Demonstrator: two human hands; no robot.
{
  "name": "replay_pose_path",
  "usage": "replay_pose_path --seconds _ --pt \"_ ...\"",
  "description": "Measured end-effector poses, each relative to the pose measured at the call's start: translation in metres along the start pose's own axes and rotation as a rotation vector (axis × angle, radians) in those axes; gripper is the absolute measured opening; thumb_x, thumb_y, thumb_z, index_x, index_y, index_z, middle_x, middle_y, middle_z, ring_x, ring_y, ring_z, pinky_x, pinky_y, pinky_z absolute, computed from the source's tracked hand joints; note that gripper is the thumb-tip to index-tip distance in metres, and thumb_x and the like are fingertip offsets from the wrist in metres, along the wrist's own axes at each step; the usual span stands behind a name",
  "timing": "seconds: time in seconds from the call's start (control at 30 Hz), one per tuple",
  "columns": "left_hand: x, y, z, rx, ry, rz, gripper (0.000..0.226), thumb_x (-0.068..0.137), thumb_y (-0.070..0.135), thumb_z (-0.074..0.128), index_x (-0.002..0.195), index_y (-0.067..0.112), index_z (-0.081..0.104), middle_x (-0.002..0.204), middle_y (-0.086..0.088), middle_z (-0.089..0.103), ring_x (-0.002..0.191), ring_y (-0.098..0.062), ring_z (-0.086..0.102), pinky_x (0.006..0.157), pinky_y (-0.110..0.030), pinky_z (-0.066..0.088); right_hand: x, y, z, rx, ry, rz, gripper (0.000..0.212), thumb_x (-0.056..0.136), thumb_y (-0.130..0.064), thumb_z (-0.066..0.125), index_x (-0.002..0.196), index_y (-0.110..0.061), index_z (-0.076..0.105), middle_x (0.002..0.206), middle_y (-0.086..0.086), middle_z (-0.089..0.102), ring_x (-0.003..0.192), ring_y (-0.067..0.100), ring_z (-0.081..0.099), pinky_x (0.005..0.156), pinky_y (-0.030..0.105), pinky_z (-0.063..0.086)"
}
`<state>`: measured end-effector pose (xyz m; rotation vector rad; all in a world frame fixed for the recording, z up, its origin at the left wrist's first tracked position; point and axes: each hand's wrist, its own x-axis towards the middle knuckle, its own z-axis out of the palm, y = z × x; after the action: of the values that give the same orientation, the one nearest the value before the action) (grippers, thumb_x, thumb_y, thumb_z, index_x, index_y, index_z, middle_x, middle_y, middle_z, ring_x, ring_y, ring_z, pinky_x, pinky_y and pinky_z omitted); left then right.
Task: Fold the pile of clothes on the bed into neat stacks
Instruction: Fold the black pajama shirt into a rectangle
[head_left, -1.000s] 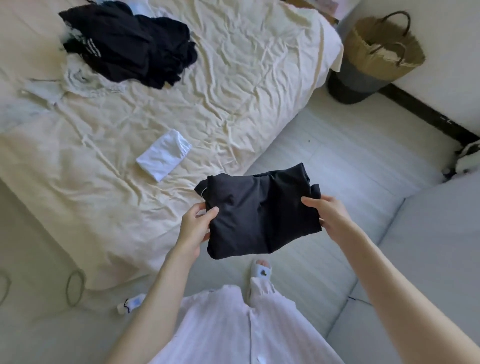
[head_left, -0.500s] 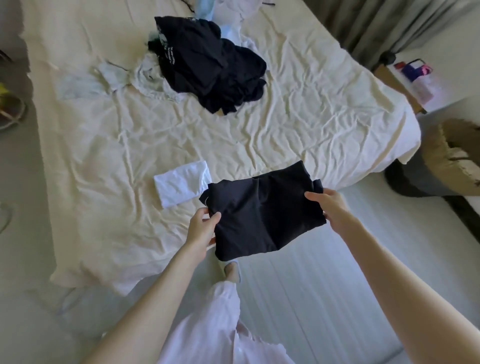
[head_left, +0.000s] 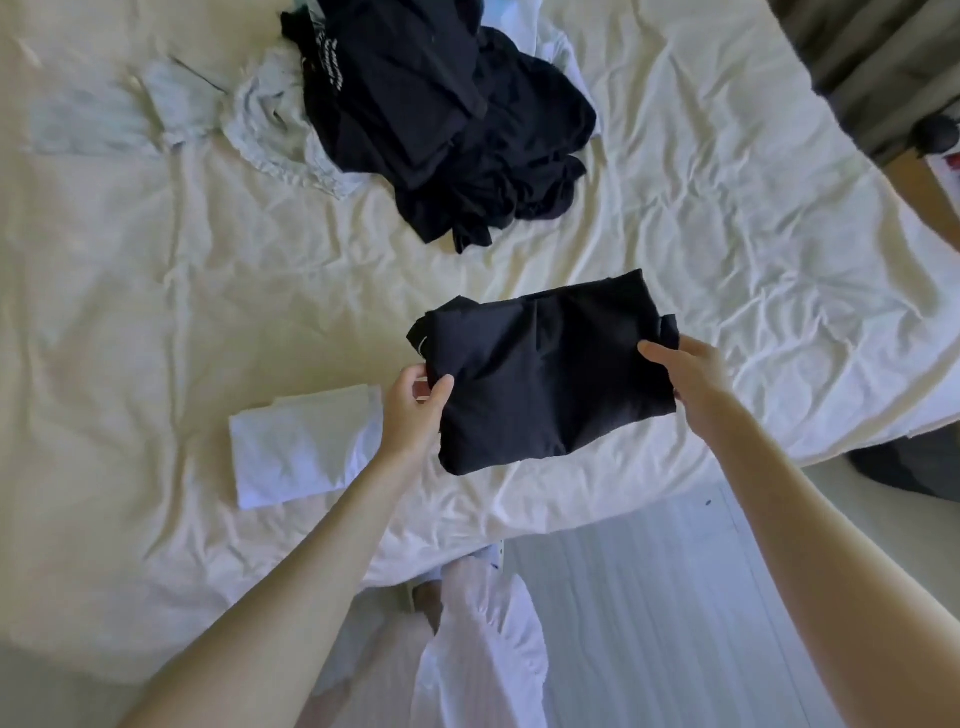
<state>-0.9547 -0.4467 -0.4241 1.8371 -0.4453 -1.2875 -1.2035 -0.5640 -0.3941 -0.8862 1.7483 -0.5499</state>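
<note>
Both hands are pinching a folded black garment (head_left: 550, 374) over the bed (head_left: 727, 234): left hand (head_left: 413, 410) gripping its left edge, right hand (head_left: 685, 374) its right edge, beside a folded white garment (head_left: 301, 452).

Bright, soft daylight, no hard glare. The sheet (head_left: 727, 218) reads near-white on the right and creamy yellow on the left, so light seems stronger from the right. Wrinkles cast only faint shadows. The dark pile (head_left: 457, 130) and folded black garment (head_left: 550, 374) are almost featureless, detail crushed. Arms cast weak shadows on the sheet. Wide-angle distortion bends the bed edge and the floor (head_left: 649, 597) boards. Corners go dim and soft; curtain (head_left: 872, 62) top right is smeared. Overall slightly soft, mild compression.
</note>
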Motion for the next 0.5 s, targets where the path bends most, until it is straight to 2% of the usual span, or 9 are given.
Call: replay_pose_path --seconds 0.1,0.17,0.23,0.27,0.33,0.37,0.4,0.43,0.5 --pt "0.041 -0.040 0.019 0.064 -0.034 -0.099 0.005 0.093 0.014 0.055 0.094 0.016 0.050 0.102 -0.010 0.057 0.105 -0.036 0.058 0.087 -0.055 0.051 0.058 0.033 0.012 -0.109 -0.025 0.082 0.004 0.082 -0.014 0.068 0.086 -0.015 0.066 0.082 0.001 0.063 0.085 0.023 0.060 0.073 0.033 0.048" --pt "0.061 -0.064 0.026 0.111 -0.039 -0.116 0.006 0.093 0.014 0.055 0.093 0.017 0.050 0.104 -0.012 0.057 0.107 -0.039 0.057 0.085 -0.057 0.050 0.086 0.054 0.018 -0.125 -0.003 0.140 0.004 0.082 -0.012 0.068 0.081 -0.014 0.064 0.082 0.003 0.062 0.087 0.026 0.058 0.077 0.034 0.048" --pt "0.070 -0.074 0.027 0.146 -0.006 -0.108 0.009 0.093 0.015 0.056 0.100 0.015 0.051 0.103 -0.011 0.058 0.105 -0.036 0.057 0.086 -0.054 0.050 0.099 0.067 0.020 -0.140 0.043 0.160 0.016 0.083 -0.013 0.066 0.070 -0.015 0.057 0.075 0.001 0.058 0.085 0.026 0.055 0.070 0.030 0.044" --pt "0.072 -0.076 0.027 0.170 0.020 -0.074 0.014 0.092 0.014 0.057 0.105 0.012 0.050 0.102 -0.010 0.057 0.103 -0.034 0.057 0.087 -0.048 0.051 0.101 0.071 0.022 -0.180 0.065 0.125 0.015 0.084 -0.014 0.063 0.072 -0.014 0.055 0.075 0.001 0.057 0.086 0.026 0.055 0.067 0.028 0.042" --pt "0.067 -0.076 0.028 0.303 0.129 0.097 0.028 0.089 0.009 0.059 0.114 0.006 0.048 0.103 -0.012 0.056 0.096 -0.030 0.056 0.079 -0.020 0.046 0.092 0.073 0.026 -0.358 0.163 -0.037 0.010 0.087 -0.019 0.059 0.093 -0.011 0.057 0.094 0.005 0.059 0.097 0.028 0.054 0.073 0.031 0.042" --pt "0.061 -0.073 0.028 0.425 0.194 0.234 0.033 0.087 0.008 0.061 0.117 0.003 0.048 0.106 -0.014 0.055 0.095 -0.029 0.055 0.075 -0.013 0.040 0.085 0.074 0.029 -0.492 0.239 -0.175 0.023 0.088 -0.021 0.058 0.108 -0.010 0.056 0.109 0.008 0.058 0.107 0.030 0.051 0.082 0.036 0.042" --pt "0.054 -0.069 0.031 0.576 0.233 0.379 0.039 0.084 0.008 0.064 0.119 0.001 0.049 0.111 -0.017 0.054 0.099 -0.030 0.054 0.078 -0.014 0.038 0.077 0.075 0.031 -0.642 0.301 -0.341 0.034 0.088 -0.022 0.058 0.119 -0.008 0.054 0.122 0.011 0.055 0.116 0.032 0.047 0.090 0.040 0.038" --pt "0.047 -0.067 0.035 0.737 0.240 0.522 0.045 0.082 0.011 0.066 0.123 0.002 0.050 0.118 -0.020 0.052 0.106 -0.034 0.053 0.084 -0.022 0.041 0.069 0.076 0.034 -0.777 0.335 -0.517 0.040 0.089 -0.022 0.058 0.126 -0.008 0.053 0.130 0.013 0.052 0.122 0.034 0.044 0.096 0.045 0.036" --pt "0.040 -0.068 0.043 1.051 0.136 0.741 0.059 0.079 0.026 0.070 0.132 0.008 0.050 0.136 -0.025 0.043 0.123 -0.046 0.044 0.095 -0.048 0.043 0.061 0.082 0.039 -1.005 0.256 -0.768 0.043 0.092 -0.023 0.056 0.132 -0.009 0.052 0.139 0.017 0.047 0.131 0.037 0.039 0.104 0.050 0.030"
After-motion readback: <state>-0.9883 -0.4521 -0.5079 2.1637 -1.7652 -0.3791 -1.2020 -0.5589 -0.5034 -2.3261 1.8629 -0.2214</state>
